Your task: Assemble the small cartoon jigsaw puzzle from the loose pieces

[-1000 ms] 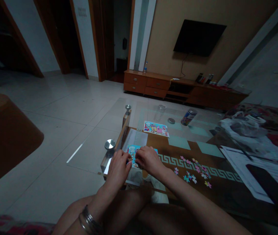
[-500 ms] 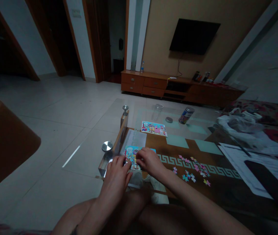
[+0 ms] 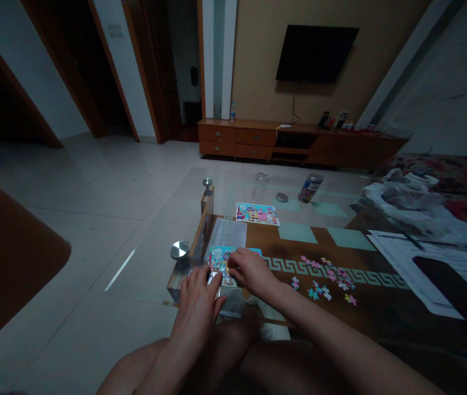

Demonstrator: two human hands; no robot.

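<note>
A partly built jigsaw puzzle (image 3: 221,259) with bright blue and cartoon colours lies at the near left of the glass-topped table (image 3: 299,233), on a white sheet (image 3: 228,233). My right hand (image 3: 252,271) rests with curled fingers on the puzzle's right part. My left hand (image 3: 195,300) sits at its lower left edge, fingers spread and tips near the pieces. Several loose pink, white and teal pieces (image 3: 324,285) lie scattered to the right of my hands. Farther back lies a cartoon picture card (image 3: 257,214).
A tin can (image 3: 310,188), a round lid (image 3: 282,197) and a clear tumbler (image 3: 261,185) stand on the far glass. Printed papers (image 3: 418,269) lie at the table's right, beside a white plastic bag (image 3: 402,197). Metal knobs (image 3: 179,250) top the table's left corners.
My left hand has drawn slightly back toward me from the puzzle. The view has turned a little, shifting the room leftward and levelling it. My right hand stays on the puzzle.
</note>
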